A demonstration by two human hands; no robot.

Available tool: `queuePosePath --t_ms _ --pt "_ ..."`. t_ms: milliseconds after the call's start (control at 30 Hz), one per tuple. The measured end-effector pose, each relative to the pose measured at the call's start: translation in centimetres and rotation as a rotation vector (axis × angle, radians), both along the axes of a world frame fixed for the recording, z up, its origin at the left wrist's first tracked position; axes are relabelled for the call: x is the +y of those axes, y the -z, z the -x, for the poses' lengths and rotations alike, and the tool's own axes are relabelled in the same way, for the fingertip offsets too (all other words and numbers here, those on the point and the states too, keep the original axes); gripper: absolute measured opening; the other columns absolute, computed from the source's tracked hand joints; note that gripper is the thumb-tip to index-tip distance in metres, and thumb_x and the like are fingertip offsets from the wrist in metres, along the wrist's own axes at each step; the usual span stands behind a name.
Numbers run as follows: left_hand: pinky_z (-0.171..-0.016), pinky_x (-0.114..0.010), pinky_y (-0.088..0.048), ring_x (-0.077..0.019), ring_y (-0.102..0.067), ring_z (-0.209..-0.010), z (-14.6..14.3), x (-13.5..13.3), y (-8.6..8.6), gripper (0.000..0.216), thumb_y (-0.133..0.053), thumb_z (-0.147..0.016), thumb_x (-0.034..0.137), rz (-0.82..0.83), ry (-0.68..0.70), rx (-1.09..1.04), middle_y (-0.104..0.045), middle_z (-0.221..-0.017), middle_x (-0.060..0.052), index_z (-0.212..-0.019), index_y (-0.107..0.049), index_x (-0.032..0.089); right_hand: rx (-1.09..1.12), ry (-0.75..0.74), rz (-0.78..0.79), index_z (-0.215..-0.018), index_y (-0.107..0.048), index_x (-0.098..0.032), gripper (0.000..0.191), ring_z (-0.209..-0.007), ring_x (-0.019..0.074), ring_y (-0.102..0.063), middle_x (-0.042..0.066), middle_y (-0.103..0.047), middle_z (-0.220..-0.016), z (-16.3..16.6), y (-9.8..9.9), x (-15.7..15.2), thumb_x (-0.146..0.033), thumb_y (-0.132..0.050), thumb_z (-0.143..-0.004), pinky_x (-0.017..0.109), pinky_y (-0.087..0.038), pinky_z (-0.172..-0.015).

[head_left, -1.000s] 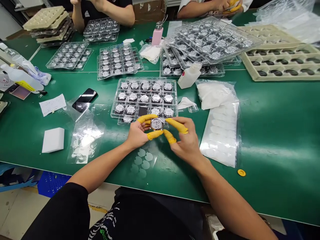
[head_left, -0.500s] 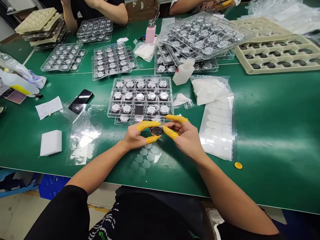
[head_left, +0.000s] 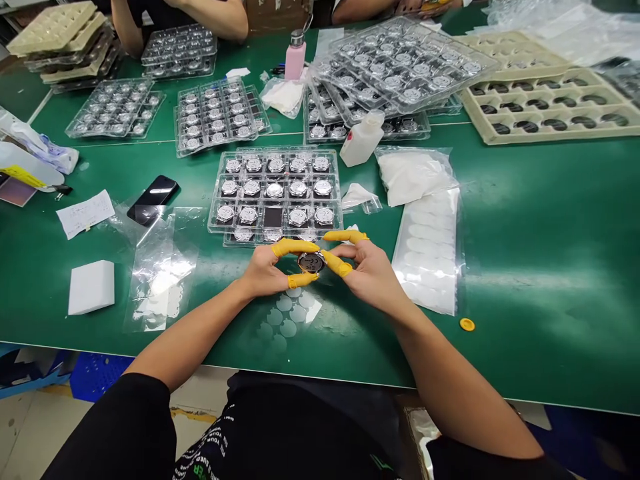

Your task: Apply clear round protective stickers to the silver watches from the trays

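A round metal watch case point(head_left: 311, 263), its dark printed face turned up, is pinched by its rim between the thumb and index finger of my left hand point(head_left: 265, 270). My right hand point(head_left: 367, 267) is closed at the right edge of the case, thumb against the rim; the index finger stretches out above, and some fingertips are hidden. Yellow finger cots cover several fingertips on both hands. Just beyond sits a clear tray point(head_left: 213, 217) of watch cases, with one dark vacant pocket in its front row. Round translucent film discs point(head_left: 288, 327) lie beneath my hands.
A white foam block point(head_left: 91, 287), clear bags point(head_left: 155, 280) and a phone point(head_left: 153, 199) lie left. Right are a sleeve of white discs point(head_left: 427, 260), a yellow finger cot point(head_left: 467, 325) and a white bottle point(head_left: 362, 140). Stacked trays point(head_left: 400, 63) and co-workers' arms point(head_left: 215, 17) stand beyond.
The view has shifted slightly, so the table's things sit a little further left and mostly higher. The watch case has tilted slightly in my fingers; both hands keep almost the same grip.
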State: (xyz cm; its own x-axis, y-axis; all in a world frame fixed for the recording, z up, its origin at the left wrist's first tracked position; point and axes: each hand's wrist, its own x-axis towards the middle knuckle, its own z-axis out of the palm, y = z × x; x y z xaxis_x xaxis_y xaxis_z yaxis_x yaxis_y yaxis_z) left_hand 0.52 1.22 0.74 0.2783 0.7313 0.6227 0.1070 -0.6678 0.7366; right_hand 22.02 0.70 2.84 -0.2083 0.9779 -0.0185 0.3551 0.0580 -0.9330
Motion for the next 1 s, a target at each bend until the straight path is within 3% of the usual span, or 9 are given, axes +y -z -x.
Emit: queuePosePath --t_ms 300,433,567,733,833,1000 --pt "-0.086 -0.028 -0.065 -0.018 -0.078 -0.093 0.1 0.1 0.1 0.045 -0.088 -0.073 0.025 -0.034 -0.048 0.037 -0.081 -0.105 -0.008 -0.115 -0.073 0.018 -0.223 -0.007 -0.146 -0.071 -0.058 -0.024 0.038 -0.093 0.0259 -0.069 0.01 -0.075 -0.095 0.2 -0.5 -0.1 -0.053 -0.054 -0.096 0.041 -0.052 -0.083" --pt "-0.086 -0.028 -0.065 -0.018 -0.078 -0.092 0.1 0.0 0.0 0.045 -0.088 -0.073 0.026 -0.021 -0.061 0.044 -0.081 -0.104 -0.008 -0.115 -0.074 0.018 -0.141 0.005 -0.272 -0.082 -0.064 -0.025 0.018 -0.098 0.0253 -0.068 0.009 -0.073 -0.106 0.4 -1.0 0.0 -0.04 -0.061 -0.091 0.042 -0.054 -0.084" --pt "-0.088 -0.03 -0.067 -0.0185 -0.079 -0.094 0.0 -0.1 0.1 0.045 -0.086 -0.074 0.027 0.05 -0.032 0.057 -0.081 -0.108 -0.008 -0.117 -0.074 0.019 -0.013 0.194 -0.409 -0.079 -0.067 -0.025 0.013 -0.111 0.0272 -0.061 0.01 -0.063 -0.115 0.8 -1.2 -0.1 -0.036 -0.073 -0.081 0.046 -0.053 -0.093" --pt "-0.089 -0.031 -0.068 -0.018 -0.079 -0.091 -0.3 -0.4 0.2 0.051 -0.088 -0.071 0.033 0.175 -0.024 0.014 -0.081 -0.109 -0.007 -0.118 -0.074 0.019 0.186 0.36 -0.239 -0.075 -0.068 -0.023 0.016 -0.107 0.0241 -0.059 0.007 -0.058 -0.112 1.0 -0.5 0.0 -0.036 -0.077 -0.077 0.043 -0.052 -0.093" --pt "-0.09 -0.032 -0.067 -0.0185 -0.079 -0.091 -0.5 -0.5 0.4 0.053 -0.088 -0.071 0.031 0.359 -0.044 -0.001 -0.081 -0.105 -0.007 -0.12 -0.072 0.018 0.371 0.461 -0.172 -0.079 -0.07 -0.024 0.016 -0.095 0.0192 -0.059 0.004 -0.057 -0.105 1.0 -0.3 0.2 -0.035 -0.08 -0.074 0.037 -0.053 -0.085" --pt "-0.087 -0.032 -0.067 -0.0181 -0.079 -0.087 -0.8 -0.1 1.3 0.057 -0.09 -0.066 0.022 0.718 -0.057 -0.159 -0.08 -0.098 -0.007 -0.119 -0.07 0.016 0.491 0.351 0.037 -0.08 -0.074 -0.025 0.019 -0.098 0.0196 -0.063 0.002 -0.068 -0.098 2.1 0.3 -0.3 -0.035 -0.086 -0.068 0.039 -0.053 -0.093"
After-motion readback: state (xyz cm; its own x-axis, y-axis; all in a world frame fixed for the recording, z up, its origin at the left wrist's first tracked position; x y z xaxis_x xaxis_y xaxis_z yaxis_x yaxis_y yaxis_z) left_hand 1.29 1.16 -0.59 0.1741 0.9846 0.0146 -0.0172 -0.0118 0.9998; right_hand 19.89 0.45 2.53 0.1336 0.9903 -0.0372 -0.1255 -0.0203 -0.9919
